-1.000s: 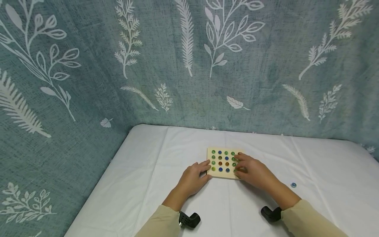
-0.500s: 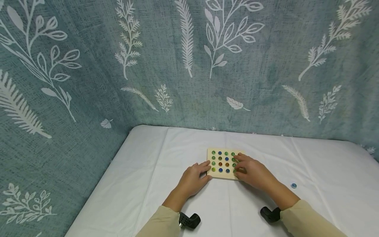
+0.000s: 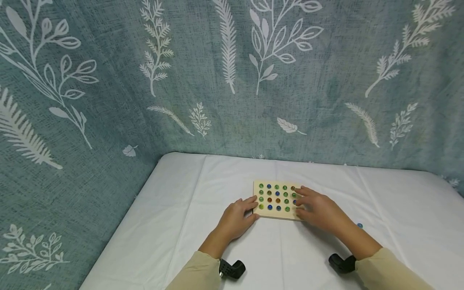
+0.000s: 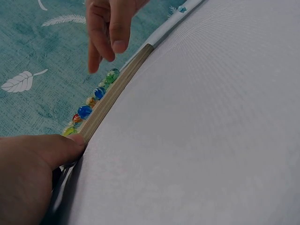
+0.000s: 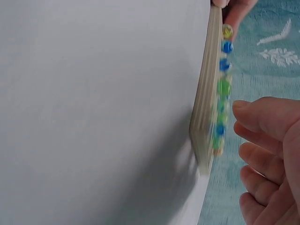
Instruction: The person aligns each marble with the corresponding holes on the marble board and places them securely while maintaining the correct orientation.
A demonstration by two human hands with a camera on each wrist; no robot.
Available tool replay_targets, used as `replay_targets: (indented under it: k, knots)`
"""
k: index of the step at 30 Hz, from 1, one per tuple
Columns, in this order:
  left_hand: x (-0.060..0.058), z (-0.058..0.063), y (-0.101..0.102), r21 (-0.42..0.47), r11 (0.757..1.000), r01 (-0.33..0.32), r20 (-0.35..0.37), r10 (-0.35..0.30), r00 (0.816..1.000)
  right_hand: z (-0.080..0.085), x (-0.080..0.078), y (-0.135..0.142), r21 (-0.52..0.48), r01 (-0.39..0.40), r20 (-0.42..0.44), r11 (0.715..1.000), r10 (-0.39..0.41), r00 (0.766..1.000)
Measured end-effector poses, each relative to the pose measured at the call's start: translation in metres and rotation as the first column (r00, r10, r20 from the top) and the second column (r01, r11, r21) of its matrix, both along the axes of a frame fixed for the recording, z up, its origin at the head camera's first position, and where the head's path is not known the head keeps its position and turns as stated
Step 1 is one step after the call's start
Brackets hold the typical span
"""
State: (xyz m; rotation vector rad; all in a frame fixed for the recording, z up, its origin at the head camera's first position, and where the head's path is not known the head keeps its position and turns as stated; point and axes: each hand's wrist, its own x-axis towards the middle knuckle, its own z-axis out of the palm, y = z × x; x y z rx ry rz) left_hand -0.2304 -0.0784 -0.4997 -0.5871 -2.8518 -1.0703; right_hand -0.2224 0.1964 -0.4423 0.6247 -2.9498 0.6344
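Note:
A pale wooden board (image 3: pixel 272 214) with rows of green, blue, amber and yellow glass marbles lies flat on the white table. My left hand (image 3: pixel 235 219) holds its left end, thumb (image 4: pixel 70 146) against the near edge and fingers along the left side. Over the right end hovers my right hand (image 3: pixel 320 209), fingers loosely bent and nothing between them. In the right wrist view a gap separates its fingertips (image 5: pixel 241 107) from the marbles (image 5: pixel 224 86). The board's right edge and near right corner are partly hidden by this hand in the head view.
One loose blue marble (image 3: pixel 360 225) lies on the white cloth (image 3: pixel 398 225) beside my right forearm. Black wrist devices (image 3: pixel 233 270) sit at both sleeves. A teal leaf-patterned curtain (image 3: pixel 203 72) rises behind and left of the table.
My right hand has shifted to the right along the board, uncovering a green column and more marbles at the right end. The left hand and the board have stayed put.

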Motion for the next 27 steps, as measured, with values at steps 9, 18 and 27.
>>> replay_targets:
  k: [9,18,27]
  knots:
    - [0.001,-0.001,0.000,0.000,1.000,0.005,-0.006,-0.005,1.000,0.004,0.013,0.038,0.015,0.079,0.026,0.997,-0.079,0.997]
    - [0.002,0.000,-0.001,0.015,1.000,-0.001,-0.003,0.001,1.000,0.002,0.021,0.092,0.046,0.121,0.054,0.992,-0.123,0.991]
    - [-0.002,0.003,-0.001,0.018,1.000,0.003,-0.014,-0.003,1.000,0.005,0.030,0.133,0.083,0.189,0.103,0.979,-0.197,0.975]
